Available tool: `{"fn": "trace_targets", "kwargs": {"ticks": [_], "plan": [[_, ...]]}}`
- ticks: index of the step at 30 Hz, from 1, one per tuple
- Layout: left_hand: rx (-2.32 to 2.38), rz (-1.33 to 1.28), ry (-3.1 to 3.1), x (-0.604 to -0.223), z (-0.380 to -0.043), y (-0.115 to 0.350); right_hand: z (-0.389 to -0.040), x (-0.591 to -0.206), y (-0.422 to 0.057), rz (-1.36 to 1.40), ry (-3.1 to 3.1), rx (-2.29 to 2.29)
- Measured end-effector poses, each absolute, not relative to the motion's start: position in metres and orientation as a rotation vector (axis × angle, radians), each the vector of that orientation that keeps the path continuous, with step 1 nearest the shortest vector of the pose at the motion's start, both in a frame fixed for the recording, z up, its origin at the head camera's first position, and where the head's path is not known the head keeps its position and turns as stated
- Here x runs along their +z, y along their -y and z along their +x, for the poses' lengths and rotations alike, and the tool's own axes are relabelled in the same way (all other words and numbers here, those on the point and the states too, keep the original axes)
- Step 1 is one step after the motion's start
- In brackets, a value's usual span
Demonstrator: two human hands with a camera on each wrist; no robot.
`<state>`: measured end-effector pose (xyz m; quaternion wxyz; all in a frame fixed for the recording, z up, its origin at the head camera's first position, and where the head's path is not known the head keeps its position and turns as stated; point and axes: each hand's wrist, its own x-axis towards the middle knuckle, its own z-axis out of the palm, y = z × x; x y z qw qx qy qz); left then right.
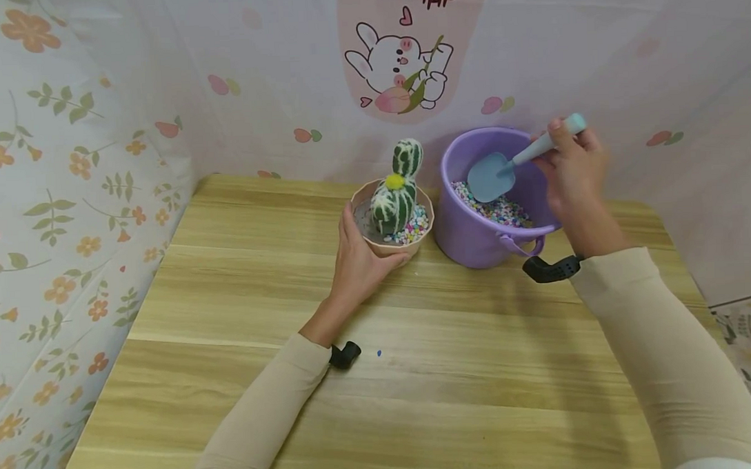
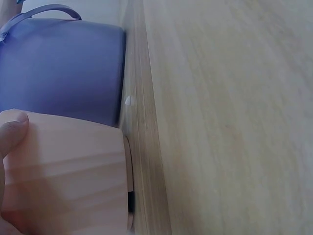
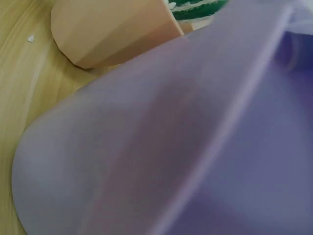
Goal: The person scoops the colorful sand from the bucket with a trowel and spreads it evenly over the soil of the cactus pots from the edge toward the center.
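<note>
Potted cactus [image 1: 395,210]: stood upright on the desk [image 1: 455,370] near its far edge, just left of the purple bucket [image 1: 471,238]; could not tell whether pot and bucket touched.
Peach pot [image 2: 68,171]: had pebble fill [image 1: 415,223] on its right side only; grey base [image 1: 363,222] showed bare on the left.
Left grip [image 1: 359,263]: grasped the peach pot, thumb along the near wall, fingers at the left side.
Right grip [image 1: 573,169]: clenched round the handle of the blue scoop [image 1: 490,179], by the bucket's right rim.
Blue scoop: blade sat inside the bucket, at the loose pebbles [image 1: 508,212]; could not tell if loaded.
Desk bits: one blue speck [image 1: 379,353] in front of the pot, one white chip [image 3: 31,38] near it.
Pebble step: judged as scooping from the bucket, with the pot only part covered.
Next move: seemed to call for a level, loaded blade, lifted over the rim, carried left and tipped onto the bare side, pot held steady.
Spill risk: pebbles could have bounced off the cactus onto the desk.
</note>
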<state>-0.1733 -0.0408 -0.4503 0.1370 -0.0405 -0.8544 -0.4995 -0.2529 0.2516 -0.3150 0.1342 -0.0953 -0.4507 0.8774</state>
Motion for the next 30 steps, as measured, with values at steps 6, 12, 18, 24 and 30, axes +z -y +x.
{"fn": "trace_targets", "kwargs": {"ticks": [6,12,18,24,30], "plan": [[-1.461,-0.108,2.484,-0.4504,-0.1739,0.0405,-0.2533,-0.3182,-0.2471,-0.225,1.400,2.519],[-1.462,-0.093,2.494,-0.4504,-0.1744,0.0410,-0.2524,-0.3186,-0.2456,-0.174,1.586,2.477],[-1.472,-0.090,2.500,-0.4501,-0.1748,0.0423,-0.2528,-0.3204,-0.2457,-0.081,1.666,2.456],[-1.452,-0.109,2.489,-0.4494,-0.1737,0.0420,-0.2525,-0.3225,-0.2448,0.003,1.707,2.449],[-1.443,-0.121,2.481,-0.4491,-0.1735,0.0419,-0.2524,-0.3242,-0.2429,0.112,1.801,2.441]]}}
